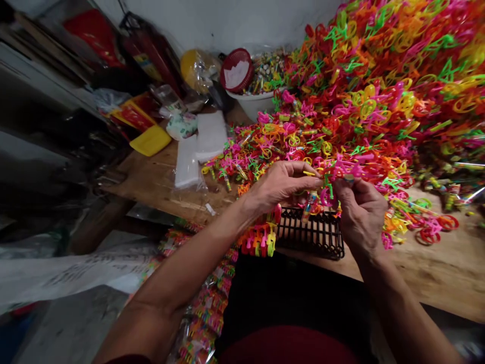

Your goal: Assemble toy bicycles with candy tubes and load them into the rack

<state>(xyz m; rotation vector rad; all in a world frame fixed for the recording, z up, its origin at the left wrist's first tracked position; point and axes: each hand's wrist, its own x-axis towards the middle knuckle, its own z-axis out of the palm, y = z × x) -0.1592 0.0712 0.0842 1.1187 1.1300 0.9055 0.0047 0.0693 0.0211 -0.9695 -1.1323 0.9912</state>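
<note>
Above a black wire rack (310, 233), both hands are close together at the edge of a heap of bright plastic pieces (364, 116). My left hand (286, 184) has thumb and fingers pinched on a small yellow piece (309, 174). My right hand (358, 202) is closed, its fingertips on a small pink plastic piece (343, 171). Green and pink pieces show between the hands; which hand holds them is unclear. A small tube with coloured contents (308, 205) hangs just below. At the rack's left end stands a row of pink, yellow and red pieces (259, 240).
A wooden table (155, 189) carries white plastic packets (187, 162), a yellow scoop-like item (150, 140) and a white tub (257, 105) of small tubes with a red basket (237, 71). Strings of colourful pieces (208, 313) hang below the table's front edge.
</note>
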